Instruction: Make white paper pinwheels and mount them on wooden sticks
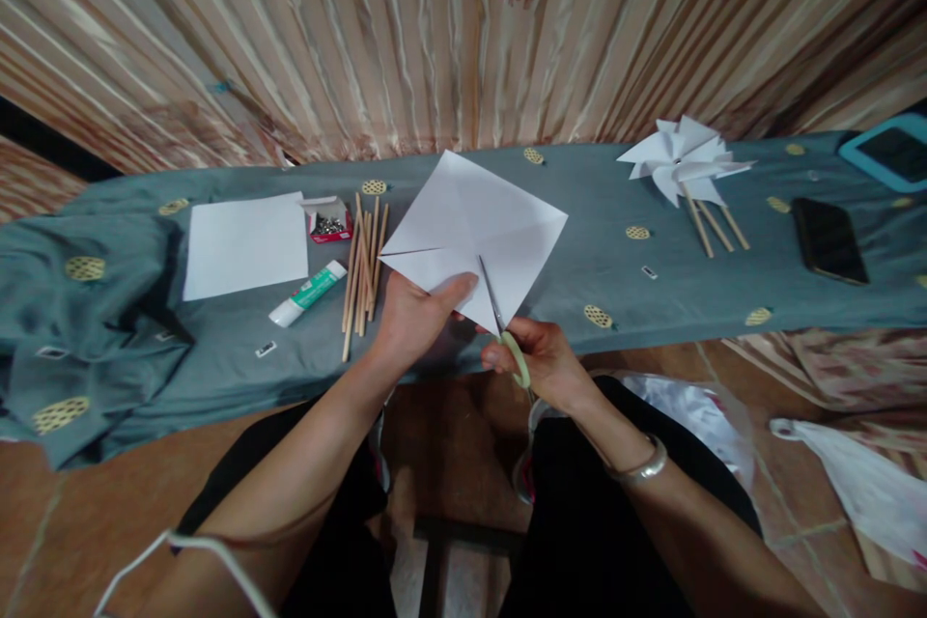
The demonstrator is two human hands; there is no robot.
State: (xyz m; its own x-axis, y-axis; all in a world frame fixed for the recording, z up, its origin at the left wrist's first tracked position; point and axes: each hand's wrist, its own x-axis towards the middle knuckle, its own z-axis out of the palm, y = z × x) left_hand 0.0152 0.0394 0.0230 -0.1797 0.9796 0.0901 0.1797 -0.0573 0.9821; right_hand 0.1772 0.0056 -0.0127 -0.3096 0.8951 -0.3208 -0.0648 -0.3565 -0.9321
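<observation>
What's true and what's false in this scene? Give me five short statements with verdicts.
1. The right hand holds scissors. True.
2. The left hand holds the phone. False: it holds the white paper.
3. The white paper is uncut. False: a slit runs in from one corner.
4. The wooden sticks lie between the glue stick and the left hand. True.
5. The small red box is closed. False: it is open, showing metal pieces.

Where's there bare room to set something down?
Bare cloth lies between the held paper and the pinwheels, continuing along their near side to the phone. It's crowded left of the left hand: wooden sticks, glue stick, small box and white sheet.
</observation>
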